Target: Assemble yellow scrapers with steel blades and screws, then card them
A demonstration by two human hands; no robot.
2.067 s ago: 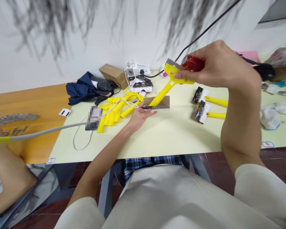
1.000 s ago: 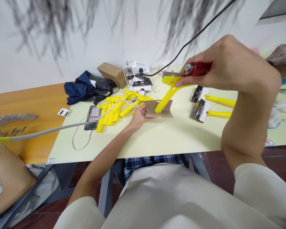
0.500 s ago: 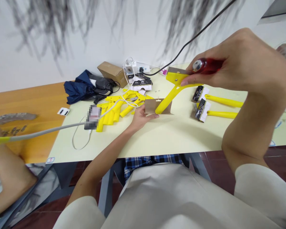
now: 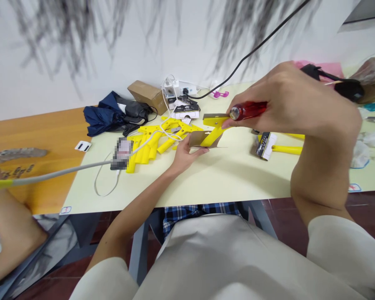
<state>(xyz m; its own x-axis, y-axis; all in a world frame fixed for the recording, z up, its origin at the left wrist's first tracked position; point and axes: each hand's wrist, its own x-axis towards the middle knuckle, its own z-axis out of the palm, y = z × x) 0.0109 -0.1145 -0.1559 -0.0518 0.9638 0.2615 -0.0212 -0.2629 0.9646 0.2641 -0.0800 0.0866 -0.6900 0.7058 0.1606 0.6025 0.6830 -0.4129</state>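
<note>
My right hand [image 4: 284, 104] is closed around a red-handled screwdriver [image 4: 248, 111] and, with the fingertips, the head of a yellow scraper [image 4: 217, 123]. The scraper's handle slants down to a brown folded card sleeve [image 4: 196, 138]; whether its end is inside the sleeve I cannot tell. My left hand [image 4: 185, 155] pinches the card low over the table. A heap of yellow scraper handles [image 4: 150, 143] lies to the left of it. Beneath my right forearm rests a scraper with a black-and-white card [image 4: 263, 146] on its head, beside another partly hidden one.
Folded black-and-white cards [image 4: 186, 111] lie by a power strip [image 4: 187, 88] and a cardboard box [image 4: 148, 96]. A navy umbrella [image 4: 101, 112] is at the left. A white cable [image 4: 65, 168] crosses in front. Another person's arm [image 4: 14, 229] shows at far left.
My right hand has moved down and left, bringing the scraper lower against the card. My left hand stays nearly in place, and the card has tilted a little.
</note>
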